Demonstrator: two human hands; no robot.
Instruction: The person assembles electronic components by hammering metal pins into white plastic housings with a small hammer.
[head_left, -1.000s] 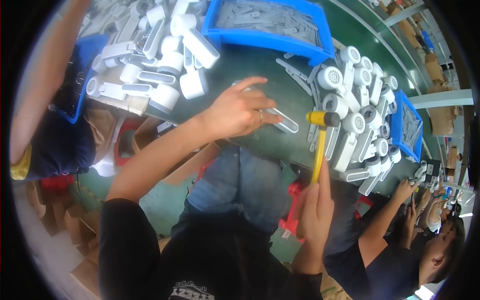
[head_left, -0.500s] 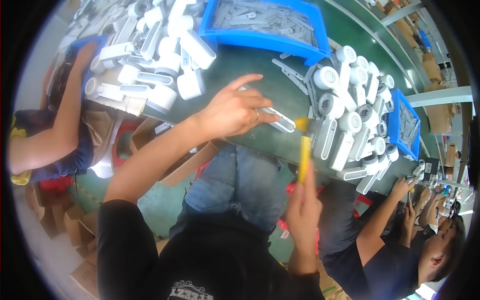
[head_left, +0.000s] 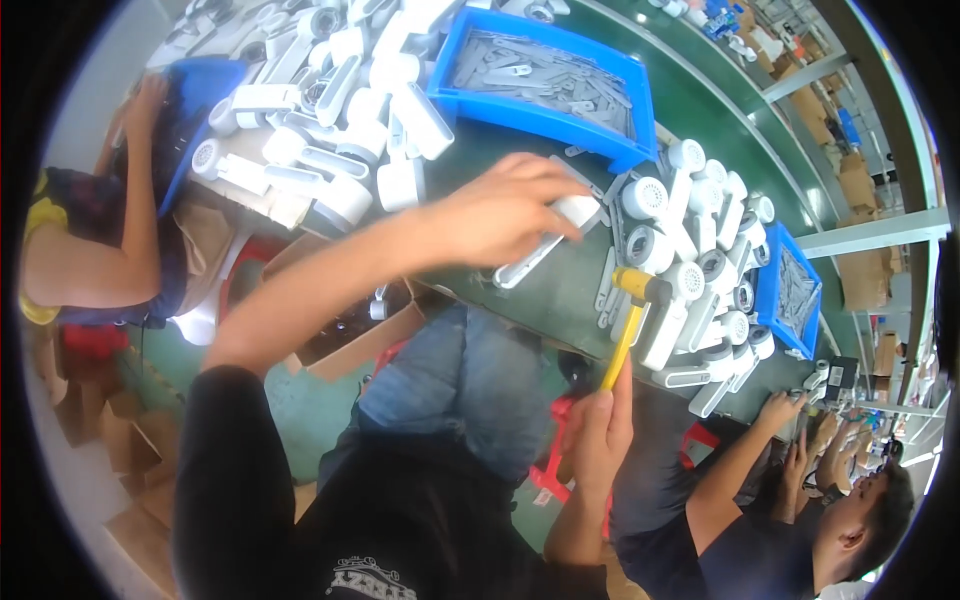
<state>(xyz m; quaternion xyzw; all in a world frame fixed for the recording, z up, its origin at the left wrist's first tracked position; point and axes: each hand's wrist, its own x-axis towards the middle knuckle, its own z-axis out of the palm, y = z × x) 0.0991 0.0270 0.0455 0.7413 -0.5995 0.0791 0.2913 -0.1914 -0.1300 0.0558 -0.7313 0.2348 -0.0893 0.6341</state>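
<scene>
My left hand (head_left: 495,220) is closed over a white fan-like piece with a long handle (head_left: 527,262), which lies slanted on the green table. The fingers curl around its far end, near a pale block-like part (head_left: 577,208), and hide much of it. In my right hand (head_left: 600,430) is a hammer (head_left: 627,335) with a yellow shaft and a yellow and dark grey head. The hammer's head is raised to the right of the piece, apart from it and beside a pile of white handheld fans (head_left: 687,280).
A blue bin (head_left: 540,118) of grey strips stands beyond my left hand, and a smaller blue bin (head_left: 790,290) sits at the right. More white fans (head_left: 345,130) are heaped at the left. Loose grey strips (head_left: 607,285) lie near the hammer. Co-workers sit on both sides.
The hammer's head has moved away from the piece, rightward and nearer me. My left hand has shifted right, and the piece under it has turned, its handle end now pointing nearer left.
</scene>
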